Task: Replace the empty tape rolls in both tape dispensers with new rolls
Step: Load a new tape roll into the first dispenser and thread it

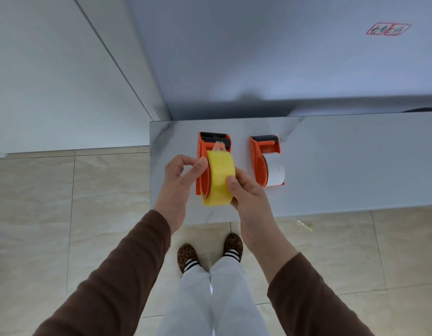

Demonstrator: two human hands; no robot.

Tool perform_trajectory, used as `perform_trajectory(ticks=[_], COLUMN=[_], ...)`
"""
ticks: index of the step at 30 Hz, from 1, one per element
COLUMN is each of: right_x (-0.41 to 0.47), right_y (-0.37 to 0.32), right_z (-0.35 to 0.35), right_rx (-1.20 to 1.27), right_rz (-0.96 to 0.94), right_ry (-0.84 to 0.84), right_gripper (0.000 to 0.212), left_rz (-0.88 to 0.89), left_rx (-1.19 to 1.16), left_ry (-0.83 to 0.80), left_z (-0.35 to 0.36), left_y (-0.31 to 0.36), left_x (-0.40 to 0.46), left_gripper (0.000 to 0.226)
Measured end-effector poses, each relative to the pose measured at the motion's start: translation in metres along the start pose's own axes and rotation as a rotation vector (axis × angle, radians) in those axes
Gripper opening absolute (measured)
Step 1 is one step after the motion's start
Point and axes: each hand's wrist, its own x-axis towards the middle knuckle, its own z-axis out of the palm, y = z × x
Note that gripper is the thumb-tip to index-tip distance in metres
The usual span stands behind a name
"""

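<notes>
An orange tape dispenser (202,145) lies near the left end of the marble table, its toothed cutter pointing away from me. A full yellow tape roll (219,178) sits in it, with a strip of tape leading up toward the roller. My right hand (246,192) grips the roll's right side, thumb on its face. My left hand (179,180) presses its thumb on the dispenser's orange side by the roll. To the right lies a second orange dispenser (259,163) holding a bare white core (275,173).
The marble table (343,166) has its left edge beside my left hand and its near edge just under my wrists. Tiled floor lies below, with a scrap of clear tape (304,225) on it. A white cabinet wall rises behind the table.
</notes>
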Motion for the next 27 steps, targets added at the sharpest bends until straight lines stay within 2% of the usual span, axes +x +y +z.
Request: perform_trajectory(ticks=[2,4,5,11,14,16,18,22,27], right_x=[-0.002,-0.004,-0.004,-0.007,-0.005,0.004,0.016,0.033,0.037], right_y=[-0.002,-0.006,-0.007,-0.02,-0.032,-0.041,-0.051,-0.065,-0.069], right_z=[0.001,0.003,0.003,-0.005,-0.014,-0.017,-0.018,-0.017,-0.026], right_rx=[-0.039,-0.075,-0.091,-0.076,-0.079,-0.242,-0.467,-0.645,-0.883], right_rz=[-0.019,-0.039,-0.053,-0.064,-0.039,-0.11,-0.24,-0.295,-0.495], right_ry=[-0.026,-0.043,-0.049,-0.145,-0.177,-0.054,0.016,-0.111,-0.175], right_gripper=[0.032,0.033,0.034,0.029,0.024,0.022,0.031,0.035,0.032], left_rz=[-0.057,-0.088,-0.08,0.016,0.064,0.107,0.134,0.16,0.183], left_rx=[-0.086,-0.055,-0.021,-0.074,-0.017,0.02,0.08,0.225,0.259], left_ry=[-0.187,-0.28,-0.305,-0.342,-0.31,-0.286,-0.289,-0.3,-0.329], left_z=[-0.002,0.0,0.002,0.005,0.005,0.006,0.007,0.009,0.008], left_y=[0.0,-0.005,-0.007,-0.009,-0.009,-0.009,-0.011,-0.017,-0.016], left_x=[-0.002,-0.003,-0.005,-0.009,-0.011,-0.014,-0.017,-0.019,-0.021], left_gripper=[0.061,0.095,0.103,0.084,0.074,0.071,0.073,0.093,0.075])
